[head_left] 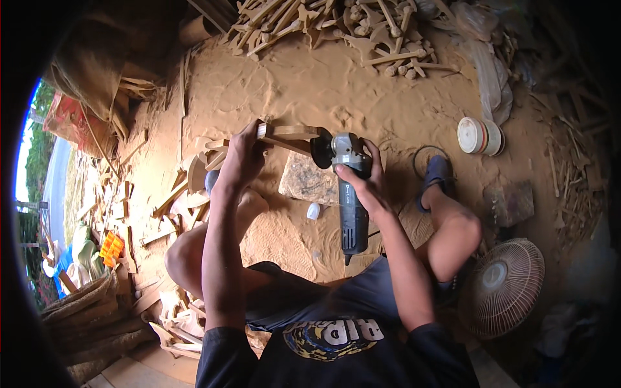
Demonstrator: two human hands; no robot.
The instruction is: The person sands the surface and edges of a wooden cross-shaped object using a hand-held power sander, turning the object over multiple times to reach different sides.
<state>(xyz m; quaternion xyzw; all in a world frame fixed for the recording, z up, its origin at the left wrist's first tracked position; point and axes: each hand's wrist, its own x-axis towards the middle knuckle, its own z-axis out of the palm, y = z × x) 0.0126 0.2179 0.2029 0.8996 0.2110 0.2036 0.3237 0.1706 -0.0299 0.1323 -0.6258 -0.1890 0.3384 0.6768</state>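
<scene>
The wooden piece (292,131) is held off the ground (246,90), in front of the person and, as I see it, over the far edge of a mottled slab (307,181); I cannot judge how high. It is pale tan and made of two lengths: a thicker one with a gently curved outline, and a straighter bar slanting beneath it. The two meet near a squared, lighter left end. The surface looks bare, though its finish is too small for me to read.

The left hand (244,155) is clasped around that left end. The right hand (367,184) is wrapped around the head of a dark angle grinder (350,216), whose black disc (320,147) meets the wood's right end in my view; I cannot tell whether it presses or only sits just beside it.

For clean abrading, I would brace the left wrist, lay the disc nearly flat with light pressure, and sweep along the curve, since dwelling could gouge it. I would also have those left fingers well clear of the disc.

A small white object (314,211) lies by the slab's near edge. Wooden parts (388,39) are heaped at the ground's far edge.
</scene>
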